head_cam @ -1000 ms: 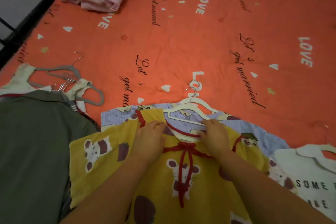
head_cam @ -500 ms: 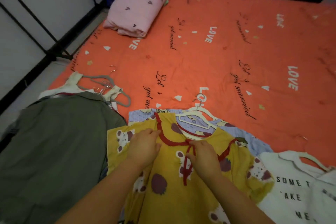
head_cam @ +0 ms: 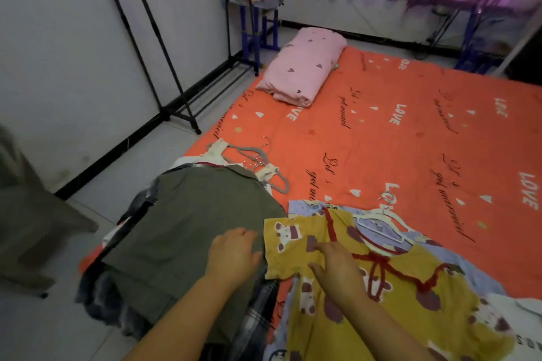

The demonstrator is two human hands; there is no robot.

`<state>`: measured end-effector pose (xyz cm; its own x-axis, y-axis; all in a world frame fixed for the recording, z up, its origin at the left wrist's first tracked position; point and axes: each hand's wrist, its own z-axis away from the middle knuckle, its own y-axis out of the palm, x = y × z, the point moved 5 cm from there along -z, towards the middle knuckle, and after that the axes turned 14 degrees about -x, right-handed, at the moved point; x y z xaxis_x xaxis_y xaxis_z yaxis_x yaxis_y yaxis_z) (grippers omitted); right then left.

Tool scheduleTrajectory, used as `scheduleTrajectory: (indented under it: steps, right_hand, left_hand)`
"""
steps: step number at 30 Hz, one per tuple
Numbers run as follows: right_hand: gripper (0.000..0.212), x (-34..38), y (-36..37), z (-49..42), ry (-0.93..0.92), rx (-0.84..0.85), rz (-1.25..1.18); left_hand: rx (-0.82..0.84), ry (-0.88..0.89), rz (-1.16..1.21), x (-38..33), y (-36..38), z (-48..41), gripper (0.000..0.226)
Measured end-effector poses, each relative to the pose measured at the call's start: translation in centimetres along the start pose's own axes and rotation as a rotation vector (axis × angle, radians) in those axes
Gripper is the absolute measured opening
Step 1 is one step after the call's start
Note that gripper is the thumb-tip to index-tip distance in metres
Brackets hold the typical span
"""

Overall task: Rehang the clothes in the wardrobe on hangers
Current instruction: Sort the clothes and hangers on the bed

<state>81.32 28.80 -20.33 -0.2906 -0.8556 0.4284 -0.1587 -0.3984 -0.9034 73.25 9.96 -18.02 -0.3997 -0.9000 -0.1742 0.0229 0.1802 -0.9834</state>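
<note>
Yellow print dress [head_cam: 381, 302] at 5 o'clock lies on the bed [head_cam: 410, 132], white hanger [head_cam: 378, 227] in its neck, my right grip [head_cam: 337, 267] spread flat on its sleeve, left grip [head_cam: 234, 252] relaxed on the olive shirt [head_cam: 190, 228]; hanging on the 11 o'clock garment rack [head_cam: 180, 119] judged outstanding.

Two bare forearms, uncovered up to the wrists, with a bare left hand [head_cam: 234, 255] and a bare right hand [head_cam: 337, 269]
</note>
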Motion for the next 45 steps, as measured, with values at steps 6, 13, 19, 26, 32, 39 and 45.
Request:
scheduleTrajectory:
  steps: [6, 13, 19, 26, 32, 39, 45]
  right_hand:
    - [0.042, 11.5, 4.4, 0.2, -0.019, -0.018, 0.095]
    - [0.044, 20.7, 8.4, 0.1, 0.018, -0.011, 0.093]
    - [0.043, 22.4, 9.4, -2.5, 0.061, -0.038, 0.105]
    - [0.04, 22.2, 12.2, -9.1, 0.119, -0.028, 0.067]
    - [0.041, 20.3, 15.2, -15.3, 0.154, 0.009, 0.05]
    - [0.042, 15.2, 18.2, -19.4, 0.271, 0.056, 0.084]
    - [0.05, 10.8, 22.4, -23.0, 0.338, 0.075, 0.125]
  left_hand:
    - [-0.013, 0.039, 0.031, 12.6, -2.7, 1.4, 0.045]
    - [-0.004, 0.044, 0.046, 24.0, -4.7, 1.1, 0.046]
    - [-0.01, 0.089, 0.079, 26.4, -4.5, -2.0, 0.048]
    - [0.029, 0.136, 0.055, 27.5, -3.0, -8.1, 0.049]
    - [0.075, 0.159, 0.042, 27.8, -0.3, -14.9, 0.049]
    - [0.171, 0.255, 0.019, 25.6, 5.6, -21.8, 0.051]
    - [0.207, 0.271, 0.042, 24.7, 12.3, -27.0, 0.067]
